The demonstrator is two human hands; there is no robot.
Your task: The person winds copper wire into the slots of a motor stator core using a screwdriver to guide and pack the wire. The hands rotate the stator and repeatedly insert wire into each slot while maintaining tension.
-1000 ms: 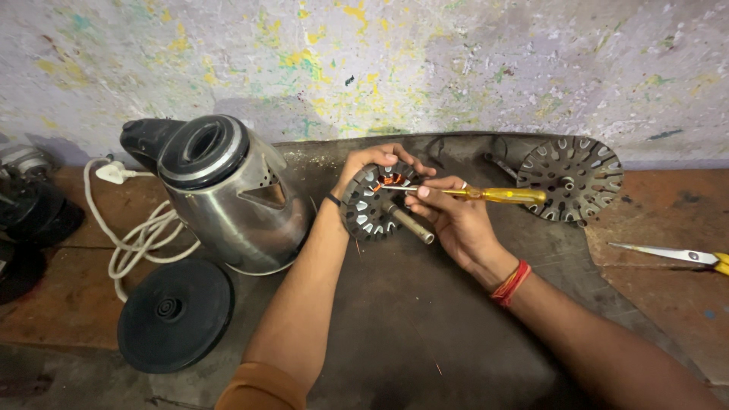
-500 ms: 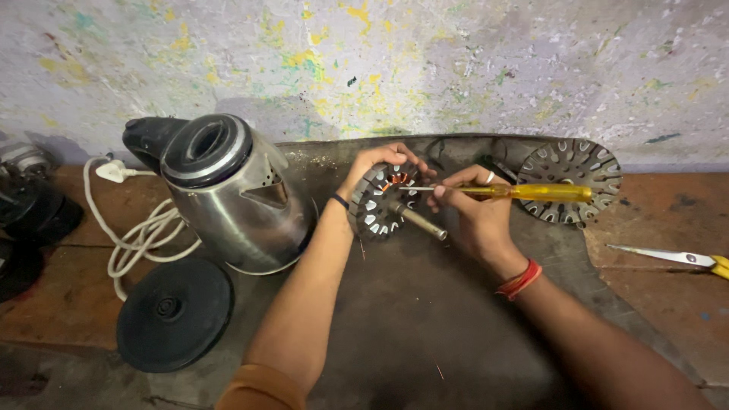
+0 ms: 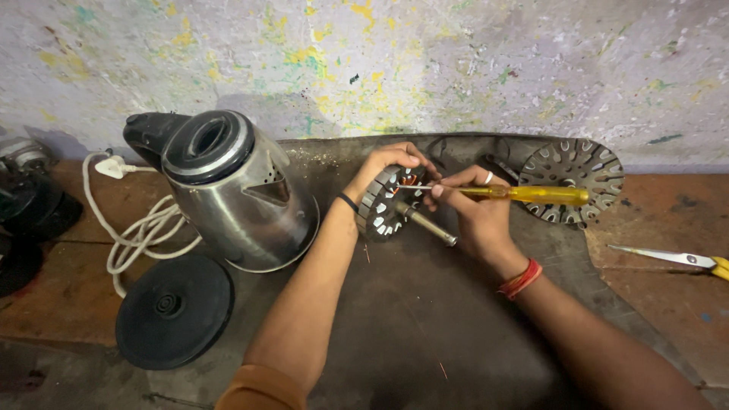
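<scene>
motor core (image 3: 387,206) — round grey slotted disc with copper winding inside, tilted on edge on the dark mat, steel shaft sticking out toward lower right | screwdriver (image 3: 524,194) — clear yellow handle, thin blade lying level, tip at the copper winding

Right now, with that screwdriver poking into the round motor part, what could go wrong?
1. The screwdriver tip sits among the copper windings of the stator; a slip could nick the wire.
2. The left hand grips the stator right behind the tip, so a slip might jab the fingers.
3. The stator is held tilted on edge, so it could roll.
</scene>
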